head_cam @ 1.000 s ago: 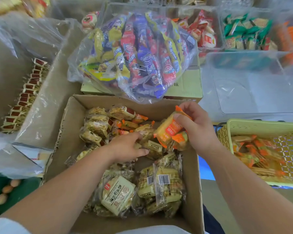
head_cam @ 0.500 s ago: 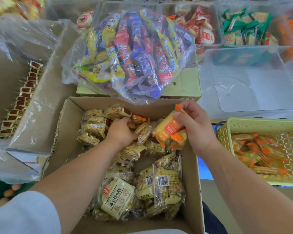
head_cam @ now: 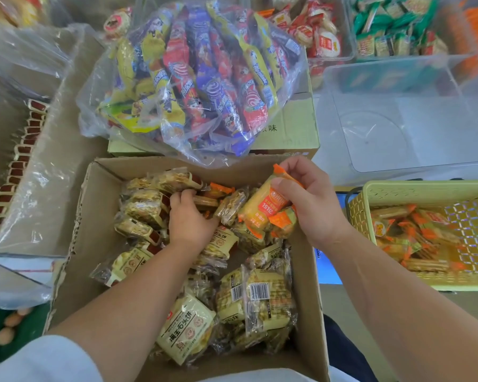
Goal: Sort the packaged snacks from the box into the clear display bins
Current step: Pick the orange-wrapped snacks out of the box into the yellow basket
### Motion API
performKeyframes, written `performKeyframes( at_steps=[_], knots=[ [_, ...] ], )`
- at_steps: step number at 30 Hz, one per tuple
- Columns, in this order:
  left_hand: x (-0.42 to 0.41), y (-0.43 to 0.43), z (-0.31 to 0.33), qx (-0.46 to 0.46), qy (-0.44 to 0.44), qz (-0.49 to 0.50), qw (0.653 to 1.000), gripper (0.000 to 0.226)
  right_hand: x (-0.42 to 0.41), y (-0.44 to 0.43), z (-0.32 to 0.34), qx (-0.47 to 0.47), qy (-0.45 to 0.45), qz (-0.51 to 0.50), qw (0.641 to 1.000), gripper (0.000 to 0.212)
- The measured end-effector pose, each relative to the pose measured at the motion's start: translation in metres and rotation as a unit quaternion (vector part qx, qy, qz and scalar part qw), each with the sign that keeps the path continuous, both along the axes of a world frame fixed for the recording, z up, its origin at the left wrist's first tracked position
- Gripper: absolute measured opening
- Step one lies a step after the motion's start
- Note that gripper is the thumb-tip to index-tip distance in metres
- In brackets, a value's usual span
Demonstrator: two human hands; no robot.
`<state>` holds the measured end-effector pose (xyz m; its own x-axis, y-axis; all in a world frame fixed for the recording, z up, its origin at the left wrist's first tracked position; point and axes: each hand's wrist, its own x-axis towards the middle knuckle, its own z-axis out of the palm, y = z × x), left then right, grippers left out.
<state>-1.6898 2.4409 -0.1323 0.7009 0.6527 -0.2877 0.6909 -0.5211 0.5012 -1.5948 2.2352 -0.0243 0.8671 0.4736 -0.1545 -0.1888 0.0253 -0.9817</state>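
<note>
Fingers of the right hand (head_cam: 312,205) were clenched around a few orange packets (head_cam: 265,208) above the far right corner of the cardboard box (head_cam: 100,230), while the left hand (head_cam: 189,219) rested on the beige packets (head_cam: 146,208) inside, fingers bent, but whether they gripped one could not be told.

Snack shop stockroom: clear display bins (head_cam: 406,111), cartons (head_cam: 287,125), bulk-bagged snacks (head_cam: 199,78).
</note>
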Motion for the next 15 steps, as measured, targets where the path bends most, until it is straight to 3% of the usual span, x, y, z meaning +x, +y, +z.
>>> performKeyframes(
  at_steps=[3,8,15],
  knots=[
    [0.006,0.008,0.000,0.018,0.047,-0.024,0.998,0.083,0.001,0.000,0.000,-0.002,-0.001,0.004,1.000,0.009],
    [0.012,0.015,0.001,0.123,0.160,-0.121,0.972,0.090,0.002,0.000,0.000,-0.004,-0.001,0.002,1.000,0.008],
    [0.018,0.023,-0.007,0.078,0.229,-0.198,0.950,0.100,0.003,0.001,-0.001,-0.018,-0.012,0.008,1.000,0.009]
  ],
)
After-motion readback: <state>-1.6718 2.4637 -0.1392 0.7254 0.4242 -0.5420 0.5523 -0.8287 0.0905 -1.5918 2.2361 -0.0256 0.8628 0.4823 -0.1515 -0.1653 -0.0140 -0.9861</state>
